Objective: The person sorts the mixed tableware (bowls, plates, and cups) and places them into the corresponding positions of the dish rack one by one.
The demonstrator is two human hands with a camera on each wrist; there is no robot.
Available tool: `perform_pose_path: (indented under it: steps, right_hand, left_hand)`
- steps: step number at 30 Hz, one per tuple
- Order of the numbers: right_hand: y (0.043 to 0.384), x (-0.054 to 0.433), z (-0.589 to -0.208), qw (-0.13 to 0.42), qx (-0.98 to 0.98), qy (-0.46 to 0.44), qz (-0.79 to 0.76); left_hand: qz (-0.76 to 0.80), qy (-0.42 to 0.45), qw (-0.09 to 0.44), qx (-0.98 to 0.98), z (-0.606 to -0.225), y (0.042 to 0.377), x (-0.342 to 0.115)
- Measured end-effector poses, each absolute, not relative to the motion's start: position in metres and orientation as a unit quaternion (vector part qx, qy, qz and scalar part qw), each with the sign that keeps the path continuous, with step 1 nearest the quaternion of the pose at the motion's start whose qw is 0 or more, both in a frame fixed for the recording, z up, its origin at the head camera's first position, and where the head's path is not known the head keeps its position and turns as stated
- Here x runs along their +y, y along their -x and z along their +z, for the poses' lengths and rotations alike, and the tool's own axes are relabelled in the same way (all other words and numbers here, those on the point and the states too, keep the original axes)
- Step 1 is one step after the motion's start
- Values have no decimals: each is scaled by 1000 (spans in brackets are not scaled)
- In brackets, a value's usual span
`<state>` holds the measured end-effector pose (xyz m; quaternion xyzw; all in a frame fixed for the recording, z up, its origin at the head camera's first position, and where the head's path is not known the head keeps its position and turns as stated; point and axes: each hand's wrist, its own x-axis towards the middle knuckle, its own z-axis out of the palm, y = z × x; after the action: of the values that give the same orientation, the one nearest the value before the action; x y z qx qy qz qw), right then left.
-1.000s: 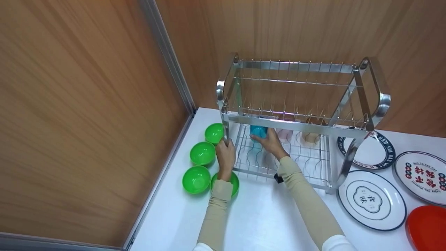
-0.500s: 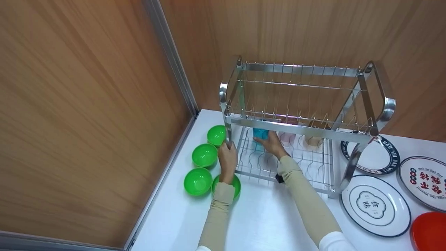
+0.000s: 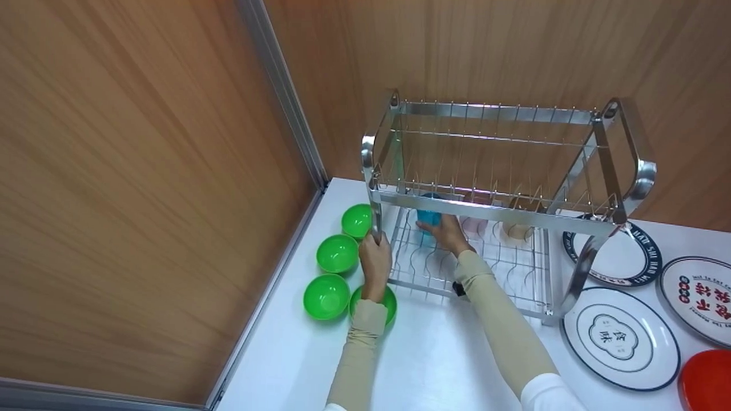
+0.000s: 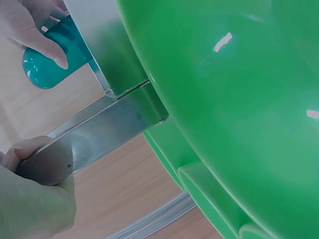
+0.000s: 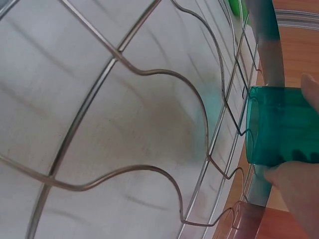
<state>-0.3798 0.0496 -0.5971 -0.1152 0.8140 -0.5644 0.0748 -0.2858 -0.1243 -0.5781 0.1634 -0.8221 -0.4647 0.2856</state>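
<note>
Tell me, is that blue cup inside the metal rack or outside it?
Inside: in the head view, the blue cup is within the metal rack, partly hidden by its upper front bar, with the right hand gripping it.

In all, four bowls (image 3: 326, 297), three cups (image 3: 428, 217), three white plates (image 3: 621, 338) and one red dish (image 3: 709, 379), plus one rack (image 3: 497, 214), two hands (image 3: 375, 262) and one desk (image 3: 434, 354).

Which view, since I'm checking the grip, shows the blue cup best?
The right wrist view: the blue cup appears largest there, the right hand gripping it, though the picture's edge crops it. The left wrist view shows it partly behind that hand and the rack; in the head view it is small, crossed by the rack's front bar.
</note>
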Motion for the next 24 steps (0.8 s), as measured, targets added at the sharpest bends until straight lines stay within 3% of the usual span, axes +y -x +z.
perform_pose_path:
  steps: [10,24]
  right_hand:
    - [386,48,-591,55,814,99,-570]
    - [384,47,-581,94,824,74,-554]
  left_hand:
    - [-473,-155,271,-824,-579,285,-124]
    - [-464,-156,279,-826,-581,284,-125]
